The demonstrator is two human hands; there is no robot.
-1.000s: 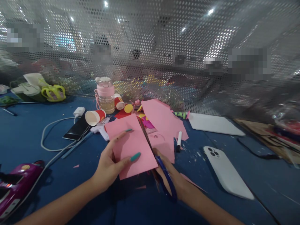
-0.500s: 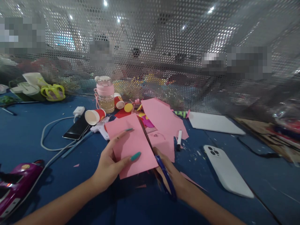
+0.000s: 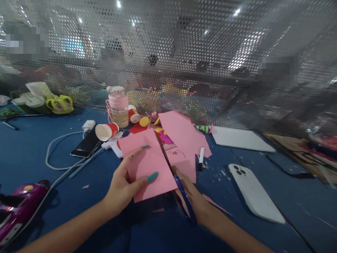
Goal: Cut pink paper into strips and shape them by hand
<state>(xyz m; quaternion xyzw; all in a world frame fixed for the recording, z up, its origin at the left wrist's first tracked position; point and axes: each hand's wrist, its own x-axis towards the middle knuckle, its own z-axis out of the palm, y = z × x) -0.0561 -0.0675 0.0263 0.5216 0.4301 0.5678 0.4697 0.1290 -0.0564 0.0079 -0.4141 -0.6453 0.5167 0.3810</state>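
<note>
Paper: I see a flat, matte pink sheet [image 3: 147, 163], left hand [image 3: 123, 188] pinching it.
Scissors: blue-handled scissors [image 3: 184, 198], right hand [image 3: 193, 202] gripping them.
Change: nothing has moved.

At the centre of the frame the left hand [image 3: 121, 189] grips a pink paper sheet [image 3: 149, 163] from its lower left edge, thumb on top. The right hand [image 3: 195, 203] holds blue-handled scissors [image 3: 184, 200] along the sheet's right edge. A white phone [image 3: 254, 193] lies at lower right on the blue table [image 3: 26, 154], a red paper cup [image 3: 106, 131] at upper left of the sheet.
</note>
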